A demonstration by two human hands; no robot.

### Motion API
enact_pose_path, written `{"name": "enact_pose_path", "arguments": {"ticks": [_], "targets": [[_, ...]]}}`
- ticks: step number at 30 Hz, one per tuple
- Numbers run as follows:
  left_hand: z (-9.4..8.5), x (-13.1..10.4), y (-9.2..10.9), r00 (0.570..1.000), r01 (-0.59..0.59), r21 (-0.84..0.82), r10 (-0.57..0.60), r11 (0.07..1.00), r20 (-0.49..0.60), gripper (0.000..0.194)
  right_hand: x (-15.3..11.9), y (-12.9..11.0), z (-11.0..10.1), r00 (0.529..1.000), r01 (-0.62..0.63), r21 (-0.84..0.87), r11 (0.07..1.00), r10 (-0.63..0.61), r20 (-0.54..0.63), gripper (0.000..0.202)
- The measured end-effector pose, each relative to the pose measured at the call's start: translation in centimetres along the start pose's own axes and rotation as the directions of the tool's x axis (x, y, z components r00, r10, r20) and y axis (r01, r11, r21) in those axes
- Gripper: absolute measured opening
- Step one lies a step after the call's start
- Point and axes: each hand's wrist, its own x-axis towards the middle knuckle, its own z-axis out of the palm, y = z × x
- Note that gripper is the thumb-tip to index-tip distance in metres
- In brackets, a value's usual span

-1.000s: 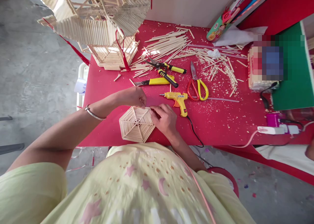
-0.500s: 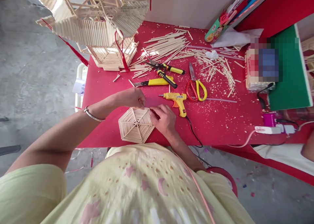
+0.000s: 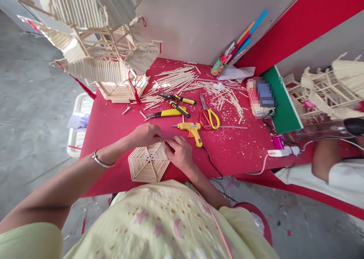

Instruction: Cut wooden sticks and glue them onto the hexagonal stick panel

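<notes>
A six-sided panel of wooden sticks (image 3: 150, 171) lies flat near the front edge of the red table. My left hand (image 3: 145, 134) is closed in a pinch above its far edge. Beside it, my right hand (image 3: 182, 153) curls its fingers at the panel's far right corner, thumb and fingertips pressed together. The fingertips of both hands nearly meet; whatever small thing they pinch is too small to make out. A yellow glue gun (image 3: 191, 130) lies just beyond my right hand, nozzle pointing left.
Behind lie a yellow cutter knife (image 3: 172, 112), pliers (image 3: 178, 103), scissors (image 3: 209, 117) and loose sticks (image 3: 178, 79). A stick-built pagoda (image 3: 99, 67) stands at the back left. At right are a power strip (image 3: 280, 152), a green board (image 3: 287, 107) and another person's arm (image 3: 325, 158).
The camera view has tilted up and turned right, showing more of the pagoda and the neighbouring table. My right fingers have moved closer to my left fingertips at the panel's far corner.
</notes>
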Motion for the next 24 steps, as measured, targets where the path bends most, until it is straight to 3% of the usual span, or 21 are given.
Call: {"name": "enact_pose_path", "arguments": {"ticks": [2,4,6,7,9,10,12,14,16,20,22,24], "targets": [[0.3,-0.2,-0.1,1.0,-0.014,-0.01,0.013,1.0,-0.02,0.018,0.7,0.6,-1.7,1.0,-0.004,0.044,0.999,0.005,-0.002,0.03],[0.4,-0.3,-0.2,0.997,-0.048,-0.053,0.045,0.997,-0.059,0.018,2.1,2.2,-4.4,0.992,-0.089,0.024,0.996,0.091,-0.085,0.035],[0.1,-0.3,-0.1,0.988,-0.093,-0.155,0.072,0.983,-0.138,0.018,4.2,4.8,-7.5,0.939,-0.292,-0.118,0.949,0.262,-0.221,0.04],[-0.1,-0.2,0.2,0.98,-0.108,-0.233,0.064,0.966,-0.188,0.018,5.2,6.3,-9.0,0.911,-0.391,-0.209,0.896,0.345,-0.224,0.045],[-0.8,-0.2,0.9,0.966,-0.122,-0.456,-0.001,0.881,-0.26,0.022,7.3,9.1,-11.1,0.848,-0.513,-0.393,0.763,0.52,-0.098,0.064],[-1.1,-0.2,1.4,0.963,-0.117,-0.587,-0.052,0.801,-0.263,0.026,8.1,10.3,-11.7,0.807,-0.526,-0.457,0.717,0.59,-0.003,0.071],[-1.7,-0.3,2.3,0.968,-0.088,-0.817,-0.144,0.57,-0.205,0.034,9.4,12.1,-12.2,0.768,-0.509,-0.501,0.7,0.632,0.103,0.075],[-2.0,-0.4,3.0,0.968,-0.071,-0.934,-0.201,0.351,-0.15,0.038,10.2,13.0,-12.1,0.769,-0.495,-0.488,0.719,0.624,0.139,0.074],[-2.1,-0.4,3.4,0.955,-0.106,-0.967,-0.246,0.23,-0.163,0.041,10.6,13.3,-12.1,0.77,-0.506,-0.466,0.726,0.624,0.135,0.074],[-2.1,-0.4,3.8,0.91,-0.196,-0.968,-0.338,0.157,-0.239,0.041,10.1,12.9,-13.4,0.774,-0.556,-0.429,0.712,0.632,0.046,0.073],[-2.2,-0.4,3.9,0.898,-0.217,-0.966,-0.36,0.138,-0.253,0.04,8.9,11.7,-13.8,0.837,-0.534,-0.334,0.777,0.542,-0.076,0.072],[-2.2,-0.4,4.3,0.892,-0.24,-0.963,-0.363,0.124,-0.269,0.037,7.1,9.4,-13.4,0.897,-0.42,-0.16,0.893,0.381,-0.225,0.076]]}}
